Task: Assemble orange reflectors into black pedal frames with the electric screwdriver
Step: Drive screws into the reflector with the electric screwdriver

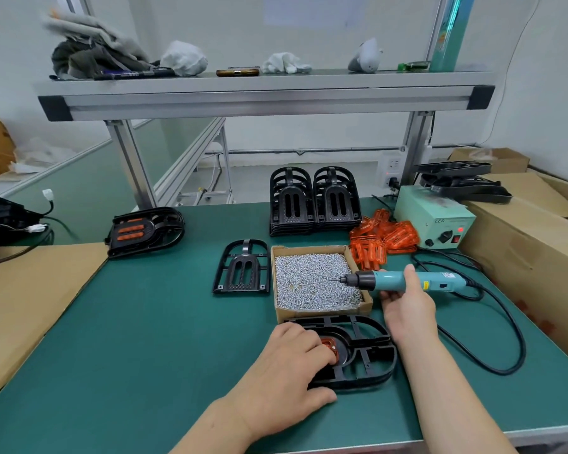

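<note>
Two grips show on my feed, both bare hands. My right grip point(407, 301) is wrapped round the teal barrel of the electric screwdriver point(440, 280), fingers curled under it and thumb over the top. My left grip point(289, 365) lies spread and pressing down, fingers over the orange reflector point(329, 346) seated in the black pedal frame point(371, 358), thumb at the frame's near edge. That frame lies flat at the near middle of the tabletop point(145, 339), long axis running left to right, rounded end to the right; my left grip hides its left part. The screwdriver's long axis is also close to level and left to right, bit pointing left over the cardboard box of screws point(322, 314), which sits just beyond the frame. Its black cable point(513, 339) loops away on the right. Left of the box lies a single bare frame point(241, 273); farther back stand two stacks of frames point(313, 201), a heap of loose reflectors point(382, 237) and a pale green power unit point(430, 213). Far left, a fitted pedal point(145, 231) with orange strips showing rests beside a cardboard sheet point(30, 290).
</note>
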{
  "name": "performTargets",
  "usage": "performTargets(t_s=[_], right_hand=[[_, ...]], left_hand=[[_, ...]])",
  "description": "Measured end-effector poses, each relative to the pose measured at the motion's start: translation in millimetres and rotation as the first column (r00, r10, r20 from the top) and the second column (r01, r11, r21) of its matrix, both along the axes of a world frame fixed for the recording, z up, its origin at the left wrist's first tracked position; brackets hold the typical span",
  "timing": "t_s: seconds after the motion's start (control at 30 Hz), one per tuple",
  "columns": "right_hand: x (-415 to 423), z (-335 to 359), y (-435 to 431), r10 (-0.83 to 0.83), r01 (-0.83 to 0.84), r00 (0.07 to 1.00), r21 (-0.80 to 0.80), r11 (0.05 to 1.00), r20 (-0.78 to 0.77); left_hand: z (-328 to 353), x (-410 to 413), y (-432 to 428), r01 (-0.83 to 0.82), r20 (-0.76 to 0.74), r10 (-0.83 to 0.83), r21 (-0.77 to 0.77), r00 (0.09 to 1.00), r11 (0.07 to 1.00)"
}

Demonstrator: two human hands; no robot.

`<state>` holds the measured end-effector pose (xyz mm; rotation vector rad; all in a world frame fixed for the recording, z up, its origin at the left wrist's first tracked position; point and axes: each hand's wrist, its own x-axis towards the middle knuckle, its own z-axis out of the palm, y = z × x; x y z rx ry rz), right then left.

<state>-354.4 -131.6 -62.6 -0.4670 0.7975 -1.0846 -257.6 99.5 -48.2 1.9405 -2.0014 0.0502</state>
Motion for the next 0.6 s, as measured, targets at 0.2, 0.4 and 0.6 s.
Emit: performTargets(t_s=[0.2,0.4,0.6], right_hand=[[-0.7,-0.5,-0.5,-0.01,0.01,1.0,0.003,1.0,-0.002],[1.2,-0.4,0.1,-0.02,0.02,1.0,0.017,1.0,0.009],[0.6,-0.6,0.5,-0.042,0.042,0.999,-0.021,0.999,0.017]], left_hand=[[9.0,-3.8,0.7,0.022,0.1,-0.019,-0.027,0.995,0.999],[28.5,6.4,-0.2,0.005,0.05,0.002,-0.14,0.999,0.99],[42.7,33.3,-26.8,-0.134,-0.147,0.106,-0.195,0.984,0.972]])
